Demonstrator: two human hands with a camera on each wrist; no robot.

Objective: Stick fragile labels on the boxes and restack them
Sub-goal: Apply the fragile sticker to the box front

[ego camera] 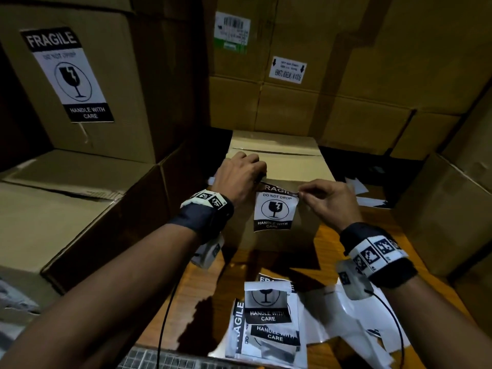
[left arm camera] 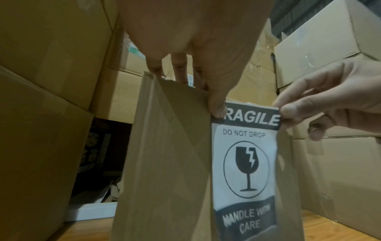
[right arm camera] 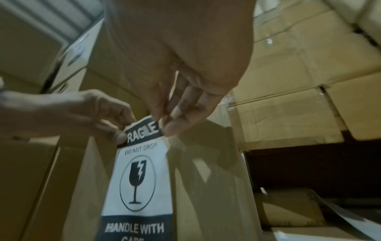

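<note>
Fragile label (ego camera: 274, 210) upright (long axis vertical) on box (ego camera: 282, 161); both hands' grip pinches its top corners.

Wooden floor (ego camera: 202, 283), metal grate (ego camera: 170, 359)

A glossy wooden floor (ego camera: 213, 294); on it stands a small cardboard box (ego camera: 282, 166), with loose fragile labels (ego camera: 266, 315) and white backing sheets (ego camera: 343, 315) scattered nearer.

Both my forearms reach forward, each wrist wrapped in a dark band with black-and-white markers. My left hand (ego camera: 239, 177) sits at about 11 o'clock from my right hand (ego camera: 326, 202), knuckles up, thumb tip pressed down. My right hand has its fingers (right arm camera: 175, 128) curled into a thumb-and-forefinger pinch.
</note>
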